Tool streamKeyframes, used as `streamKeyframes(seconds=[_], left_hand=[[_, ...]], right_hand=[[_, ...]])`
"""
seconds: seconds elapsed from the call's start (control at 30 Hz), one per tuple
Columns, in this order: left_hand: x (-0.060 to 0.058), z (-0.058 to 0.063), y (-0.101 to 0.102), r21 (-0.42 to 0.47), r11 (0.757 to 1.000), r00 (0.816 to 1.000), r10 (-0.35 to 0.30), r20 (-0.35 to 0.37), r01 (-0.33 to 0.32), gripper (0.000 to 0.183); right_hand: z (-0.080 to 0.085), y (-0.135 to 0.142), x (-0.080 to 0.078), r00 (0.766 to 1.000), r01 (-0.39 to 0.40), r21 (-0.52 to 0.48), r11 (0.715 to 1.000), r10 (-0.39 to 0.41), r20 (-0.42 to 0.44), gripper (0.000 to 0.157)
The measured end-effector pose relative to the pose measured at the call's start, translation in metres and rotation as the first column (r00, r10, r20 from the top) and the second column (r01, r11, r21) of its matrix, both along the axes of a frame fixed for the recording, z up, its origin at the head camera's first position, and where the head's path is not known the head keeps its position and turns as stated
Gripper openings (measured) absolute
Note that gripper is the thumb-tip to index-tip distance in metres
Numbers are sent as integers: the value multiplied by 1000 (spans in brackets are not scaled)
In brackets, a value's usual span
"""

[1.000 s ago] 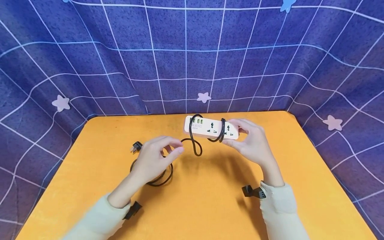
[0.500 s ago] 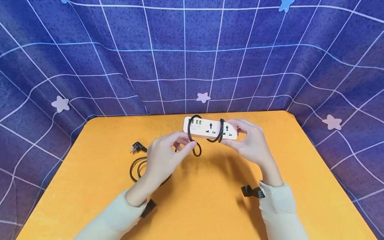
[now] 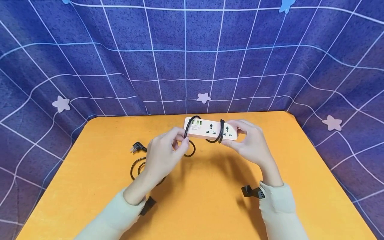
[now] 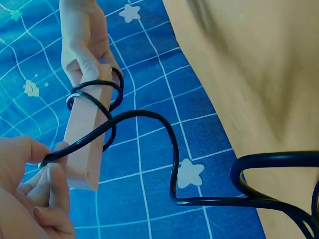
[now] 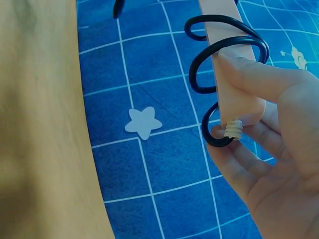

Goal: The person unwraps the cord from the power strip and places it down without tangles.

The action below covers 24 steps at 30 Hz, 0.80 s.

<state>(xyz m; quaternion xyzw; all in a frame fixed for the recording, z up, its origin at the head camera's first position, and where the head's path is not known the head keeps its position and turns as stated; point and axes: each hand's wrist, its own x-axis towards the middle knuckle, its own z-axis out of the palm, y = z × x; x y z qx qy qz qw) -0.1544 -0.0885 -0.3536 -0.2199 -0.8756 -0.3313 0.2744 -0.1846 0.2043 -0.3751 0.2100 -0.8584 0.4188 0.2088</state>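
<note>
A white power strip (image 3: 204, 128) with sockets and green-lined USB ports is held up over the table, tilted toward the head camera. My right hand (image 3: 251, 143) grips its right end, thumb along the near side, as the right wrist view shows. Black cord (image 5: 227, 45) loops round the strip close to that hand. My left hand (image 3: 165, 151) pinches the cord (image 4: 94, 137) between thumb and fingers at the strip's left end. From there the cord hangs in a small loop and runs to a loose coil (image 3: 135, 168) on the table, partly hidden behind my left hand.
The black plug (image 3: 138, 147) lies on the orange table (image 3: 204, 206) left of my left hand. A blue curtain (image 3: 168, 63) with white grid lines and stars stands behind the table and along both sides. Black wrist cameras sit at both cuffs.
My left hand has moved right and up to the strip's left end and taken hold of the cord, then drawn it slightly left. The strip and my right hand have hardly moved.
</note>
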Motion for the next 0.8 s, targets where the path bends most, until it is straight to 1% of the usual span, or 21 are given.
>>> streamKeyframes(seconds=[0.13, 0.27, 0.4, 0.57, 0.8], left_hand=[[-3, 6, -2, -14, 1000, 1000, -20, 9, 20, 9], [-6, 14, -5, -27, 999, 1000, -27, 4, 27, 12], [-13, 23, -9, -56, 998, 999, -24, -25, 23, 16], [-19, 36, -13, -107, 994, 998, -38, -56, 31, 18], [-27, 51, -20, -152, 988, 996, -48, -79, 36, 20]], right_hand=[[-1, 0, 0, 1000, 4, 6, 1000, -4, 5, 60], [-1, 0, 0, 1000, 3, 6, 1000, -3, 9, 58], [-1, 0, 0, 1000, -1, 4, 1000, 1, 7, 58], [-1, 0, -1, 1000, -2, 10, 1000, 2, 0, 59], [-1, 0, 0, 1000, -12, 12, 1000, 12, 7, 61]])
